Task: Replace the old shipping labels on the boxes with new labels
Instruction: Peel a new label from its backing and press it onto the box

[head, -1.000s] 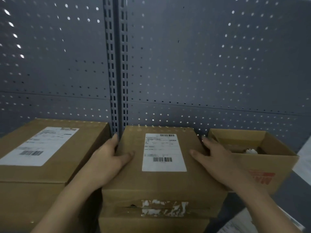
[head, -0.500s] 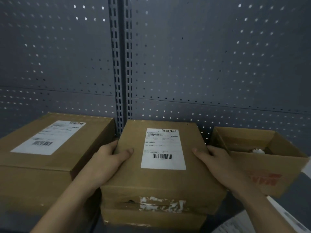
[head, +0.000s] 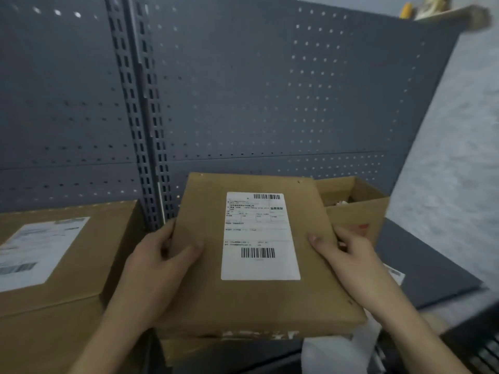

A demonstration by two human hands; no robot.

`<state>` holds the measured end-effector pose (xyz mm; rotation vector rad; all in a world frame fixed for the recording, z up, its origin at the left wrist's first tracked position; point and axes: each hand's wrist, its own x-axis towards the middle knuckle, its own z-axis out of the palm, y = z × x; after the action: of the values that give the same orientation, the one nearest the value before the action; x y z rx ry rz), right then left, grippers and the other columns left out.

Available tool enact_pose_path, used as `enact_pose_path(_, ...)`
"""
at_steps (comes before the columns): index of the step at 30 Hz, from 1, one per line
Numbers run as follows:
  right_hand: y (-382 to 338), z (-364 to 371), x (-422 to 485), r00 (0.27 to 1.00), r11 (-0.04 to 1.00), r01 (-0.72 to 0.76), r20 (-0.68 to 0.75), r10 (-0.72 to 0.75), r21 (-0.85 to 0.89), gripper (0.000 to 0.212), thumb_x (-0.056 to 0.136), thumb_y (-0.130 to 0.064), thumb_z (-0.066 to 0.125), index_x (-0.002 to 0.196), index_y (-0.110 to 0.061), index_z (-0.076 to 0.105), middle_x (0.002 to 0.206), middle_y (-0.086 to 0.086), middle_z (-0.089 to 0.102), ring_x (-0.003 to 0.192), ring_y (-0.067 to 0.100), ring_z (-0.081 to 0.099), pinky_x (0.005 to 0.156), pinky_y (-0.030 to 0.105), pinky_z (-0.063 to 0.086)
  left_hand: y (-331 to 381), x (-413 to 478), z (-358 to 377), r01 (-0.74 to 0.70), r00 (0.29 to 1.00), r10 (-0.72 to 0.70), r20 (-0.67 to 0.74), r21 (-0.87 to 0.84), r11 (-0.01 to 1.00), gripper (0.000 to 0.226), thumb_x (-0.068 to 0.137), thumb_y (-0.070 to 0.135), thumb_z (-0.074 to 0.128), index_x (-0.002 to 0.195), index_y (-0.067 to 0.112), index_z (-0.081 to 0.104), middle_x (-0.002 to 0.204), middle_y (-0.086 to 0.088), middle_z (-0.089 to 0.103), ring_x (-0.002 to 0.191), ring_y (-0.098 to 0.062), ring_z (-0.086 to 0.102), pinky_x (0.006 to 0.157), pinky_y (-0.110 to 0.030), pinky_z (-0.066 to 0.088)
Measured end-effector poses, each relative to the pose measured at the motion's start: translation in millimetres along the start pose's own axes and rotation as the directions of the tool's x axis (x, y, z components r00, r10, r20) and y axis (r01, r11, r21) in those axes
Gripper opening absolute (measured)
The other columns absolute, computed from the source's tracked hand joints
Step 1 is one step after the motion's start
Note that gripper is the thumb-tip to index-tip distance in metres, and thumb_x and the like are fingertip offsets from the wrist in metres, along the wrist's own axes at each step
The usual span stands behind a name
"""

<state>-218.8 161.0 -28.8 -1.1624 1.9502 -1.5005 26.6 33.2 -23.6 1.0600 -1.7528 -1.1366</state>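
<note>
We see a flat, rectangular box [head: 199, 292] of plain brown cardboard held in the middle of the view, just above another brown carton [head: 216, 349]; we cannot tell whether the two touch. On its matte top lies a smooth white shipping label [head: 260, 236] with two barcodes. Torn white paper scraps [head: 256, 334] cling to its front edge.

The left grip [head: 159, 263] clasps the box's left edge, thumb on top and fingers wrapped round the side. The right grip [head: 351, 255] holds the right edge the same way.

To the left stands a bigger cardboard box [head: 81, 279] with its own white label [head: 37, 252]. Behind rises a grey perforated metal panel [head: 270, 103] with a slotted upright [head: 145, 130].

To the right, on the dark shelf [head: 421, 265], sits an open carton [head: 356, 209]. Something pale lies inside, too blurred to name.
</note>
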Motion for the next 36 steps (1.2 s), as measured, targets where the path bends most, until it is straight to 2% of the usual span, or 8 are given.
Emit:
enact_pose_path(6, 6, -26, -53, 0.981, 1.0, 0.005, -0.192, -0.006, -0.003, 0.016, 0.092, -0.037, 0.061, 0.107, -0.036, 0.068, 0.093, -0.021, 0.073, 0.081, -0.001, 0.07, 0.06, 0.012, 0.049, 13, -11, 25, -0.11, 0.983, 0.12, 0.137, -0.078, 0.991, 0.034, 0.088, 0.034, 0.068, 0.092, 0.059, 0.045, 0.096, 0.032, 0.048, 0.084, 0.008, 0.05, 0.066, -0.014, 0.036)
enact_pose_path(10, 11, -56, -79, 0.96, 1.0, -0.008, -0.28, 0.001, -0.023, 0.017, 0.092, -0.037, 0.061, 0.108, -0.036, 0.067, 0.093, -0.021, 0.073, 0.079, 0.001, 0.07, 0.058, 0.011, 0.049, 23, -19, 51, -0.157, 0.965, 0.169, 0.2, -0.073, 0.985, 0.033, 0.088, 0.037, 0.069, 0.094, 0.062, 0.049, 0.095, 0.035, 0.054, 0.086, 0.009, 0.054, 0.069, -0.016, 0.038)
enact_pose_path(16, 32, -120, -111, 0.919, 0.999, -0.047, -0.393, 0.036, -0.019, 0.017, 0.093, -0.037, 0.061, 0.109, -0.037, 0.067, 0.094, -0.018, 0.074, 0.08, 0.004, 0.072, 0.058, 0.015, 0.052, 49, -40, 121, -0.228, 0.902, 0.246, 0.355, -0.093, 0.969, 0.039, 0.091, 0.03, 0.065, 0.093, 0.061, 0.041, 0.077, 0.052, 0.052, 0.075, 0.03, 0.05, 0.059, -0.005, 0.036)
enact_pose_path(22, 84, -191, -146, 0.834, 0.988, -0.145, -0.543, 0.094, -0.051, 0.02, 0.091, -0.04, 0.062, 0.111, -0.038, 0.066, 0.103, -0.015, 0.072, 0.087, 0.003, 0.07, 0.074, 0.029, 0.057, 58, -58, 220, -0.247, 0.83, 0.291, 0.476, -0.154, 0.957, 0.046, 0.089, 0.031, 0.067, 0.115, 0.058, 0.041, 0.108, 0.035, 0.05, 0.096, 0.01, 0.052, 0.073, -0.016, 0.042)
enact_pose_path(25, 111, -227, -164, 0.79, 0.984, -0.176, -0.6, 0.13, -0.018, 0.018, 0.093, -0.035, 0.062, 0.11, -0.038, 0.066, 0.099, -0.02, 0.072, 0.086, 0.0, 0.069, 0.073, 0.026, 0.055, 64, -70, 274, -0.226, 0.786, 0.272, 0.556, -0.152, 0.962, 0.039, 0.089, 0.026, 0.068, 0.107, 0.055, 0.048, 0.1, 0.037, 0.056, 0.089, 0.016, 0.057, 0.069, -0.011, 0.042)
enact_pose_path(28, 131, -257, -177, 0.752, 0.974, -0.227, -0.634, 0.178, 0.005, 0.015, 0.093, -0.032, 0.063, 0.106, -0.038, 0.067, 0.096, -0.022, 0.072, 0.083, -0.002, 0.069, 0.068, 0.018, 0.054, 69, -78, 323, -0.201, 0.761, 0.232, 0.606, -0.12, 0.972, 0.036, 0.089, 0.025, 0.067, 0.104, 0.055, 0.053, 0.099, 0.029, 0.062, 0.093, 0.003, 0.061, 0.071, -0.02, 0.045)
enact_pose_path(33, 169, -297, -189, 0.643, 0.935, -0.353, -0.72, 0.26, 0.022, 0.018, 0.086, -0.046, 0.066, 0.104, -0.043, 0.066, 0.107, -0.013, 0.069, 0.096, 0.01, 0.067, 0.084, 0.041, 0.056, 67, -84, 395, -0.188, 0.697, 0.177, 0.695, -0.062, 0.98, 0.026, 0.088, 0.028, 0.068, 0.098, 0.049, 0.058, 0.087, 0.028, 0.065, 0.081, 0.007, 0.061, 0.063, -0.019, 0.04)
enact_pose_path(36, 189, -309, -194, 0.572, 0.907, -0.42, -0.769, 0.286, 0.025, 0.017, 0.084, -0.048, 0.067, 0.101, -0.047, 0.063, 0.107, -0.011, 0.067, 0.095, 0.007, 0.065, 0.083, 0.037, 0.056, 61, -81, 434, -0.172, 0.647, 0.152, 0.747, -0.05, 0.984, 0.025, 0.087, 0.03, 0.07, 0.106, 0.044, 0.063, 0.091, 0.03, 0.069, 0.083, 0.007, 0.064, 0.068, -0.023, 0.047)
